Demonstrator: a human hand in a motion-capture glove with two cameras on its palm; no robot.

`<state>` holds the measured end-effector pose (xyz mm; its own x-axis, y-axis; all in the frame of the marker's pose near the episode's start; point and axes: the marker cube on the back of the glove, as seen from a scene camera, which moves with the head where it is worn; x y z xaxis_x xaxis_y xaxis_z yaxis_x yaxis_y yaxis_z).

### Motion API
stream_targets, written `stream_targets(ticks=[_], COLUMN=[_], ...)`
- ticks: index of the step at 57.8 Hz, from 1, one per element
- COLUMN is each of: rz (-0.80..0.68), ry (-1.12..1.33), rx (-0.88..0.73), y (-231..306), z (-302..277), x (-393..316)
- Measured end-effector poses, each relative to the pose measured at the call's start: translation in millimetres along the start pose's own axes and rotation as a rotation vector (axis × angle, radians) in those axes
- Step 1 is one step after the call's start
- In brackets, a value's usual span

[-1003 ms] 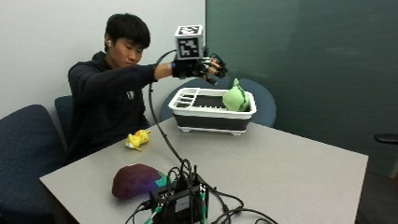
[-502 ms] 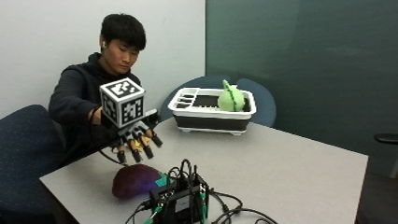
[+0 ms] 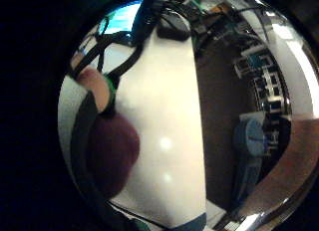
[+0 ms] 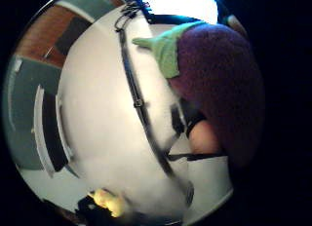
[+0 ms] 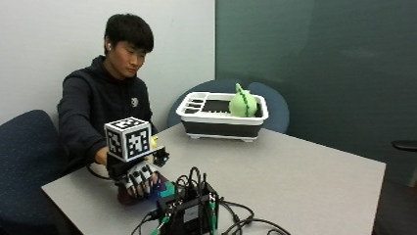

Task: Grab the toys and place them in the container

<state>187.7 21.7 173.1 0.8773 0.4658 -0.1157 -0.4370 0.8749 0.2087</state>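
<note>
Near the table's front corner, the purple plush toy (image 5: 130,193) lies mostly hidden under the gloved right hand (image 5: 140,176), whose fingers curl down over it; whether they have closed on it cannot be told. Its green leafy end (image 4: 168,53) shows only in the thumb-side palm view. A yellow toy (image 5: 154,142) peeks out behind the hand. Bare tabletop (image 5: 293,166) stretches to the white container (image 5: 221,120), where a green toy (image 5: 242,104) stands. Half a second ago the hand hovered above the purple toy; now it rests on it.
</note>
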Motion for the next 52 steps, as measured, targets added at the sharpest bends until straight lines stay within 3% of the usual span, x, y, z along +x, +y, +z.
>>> stream_targets(ticks=[11, 19, 30, 45, 52], rz=[-0.119, -0.259, -0.494, -0.440, -0.418], ry=[-0.198, -0.346, -0.485, -0.462, -0.429], rx=[0.176, 0.307, 0.322, 0.251, 0.011], y=[5, 21, 28, 22, 12], z=[-83, -172, -246, -207, -181], x=[-45, -131, -268, -404, -408])
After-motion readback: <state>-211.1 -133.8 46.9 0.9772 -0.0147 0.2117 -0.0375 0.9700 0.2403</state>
